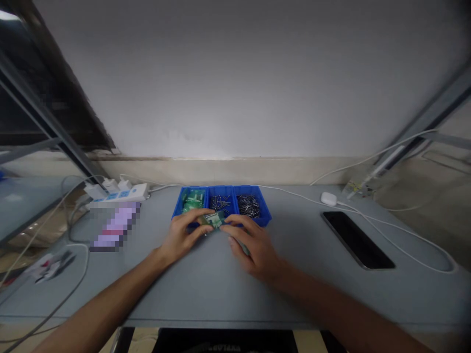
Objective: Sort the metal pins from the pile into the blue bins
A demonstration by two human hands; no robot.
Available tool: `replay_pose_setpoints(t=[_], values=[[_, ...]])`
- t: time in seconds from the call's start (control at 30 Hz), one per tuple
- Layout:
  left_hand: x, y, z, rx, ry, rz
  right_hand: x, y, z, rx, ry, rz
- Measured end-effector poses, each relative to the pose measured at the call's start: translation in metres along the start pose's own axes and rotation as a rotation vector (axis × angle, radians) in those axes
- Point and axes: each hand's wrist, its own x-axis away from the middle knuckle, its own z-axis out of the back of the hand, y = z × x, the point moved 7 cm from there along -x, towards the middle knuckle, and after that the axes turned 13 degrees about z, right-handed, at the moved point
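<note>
My left hand (183,236) and my right hand (253,246) meet over the grey table (206,284), just in front of three blue bins. Both pinch a small green circuit board (214,219) between fingertips and thumbs. My right hand also seems to hold a thin grey tool (243,248) against its palm; I cannot make it out. The left bin (192,200) holds green boards, the middle bin (221,202) holds small metal pins, and the right bin (250,205) holds darker metal parts.
A black phone (356,239) lies flat at the right, with a white charger (328,198) and white cable (405,245) beside it. A white power strip (119,193) with plugs sits at the back left. Cables and a printed card (51,264) lie at the left edge.
</note>
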Motion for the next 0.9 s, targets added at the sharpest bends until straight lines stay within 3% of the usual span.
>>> replay_pose_setpoints(t=[0.17, 0.47, 0.8, 0.9], values=[[0.001, -0.001, -0.005, 0.018, -0.083, 0.026, -0.003, 0.003, 0.002, -0.01, 0.022, 0.053], [0.002, 0.001, -0.003, -0.085, -0.074, -0.041, 0.0, 0.011, 0.0, 0.01, 0.092, 0.07], [0.003, 0.012, -0.014, -0.044, -0.327, -0.098, 0.001, 0.013, 0.005, 0.002, 0.165, 0.045], [0.005, 0.012, -0.015, -0.059, -0.333, -0.12, 0.0, 0.014, 0.01, 0.006, 0.189, 0.043]])
